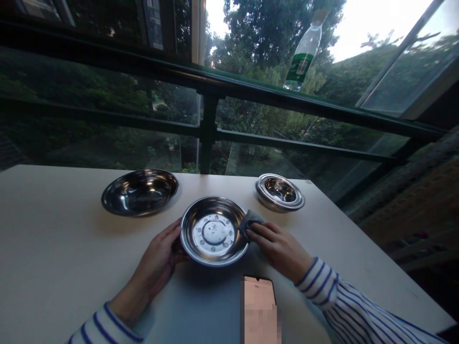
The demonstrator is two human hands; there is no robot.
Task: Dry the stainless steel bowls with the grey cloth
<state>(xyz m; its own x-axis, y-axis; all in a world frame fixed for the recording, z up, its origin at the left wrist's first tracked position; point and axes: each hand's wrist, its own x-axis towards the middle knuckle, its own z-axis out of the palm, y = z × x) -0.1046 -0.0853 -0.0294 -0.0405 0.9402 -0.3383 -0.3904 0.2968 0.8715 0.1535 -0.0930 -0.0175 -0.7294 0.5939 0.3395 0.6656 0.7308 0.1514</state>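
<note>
A round stainless steel bowl (215, 234) is held up a little over the white table, its inside facing me. My left hand (156, 263) grips the bowl by its left rim, thumb on the edge and fingers underneath. At the right rim, my right hand (278, 246) presses a bunched grey cloth (249, 223) against the bowl's edge and inner wall. The cloth hides part of that rim. Stamped marks and a ring show on the bowl's flat bottom.
On the white table (64, 253), a larger steel basin (139, 193) lies back left and several stacked steel bowls (279, 192) back right. A phone (260, 310) lies at the near edge. A plastic bottle (304, 55) stands on the green railing (244, 93) behind.
</note>
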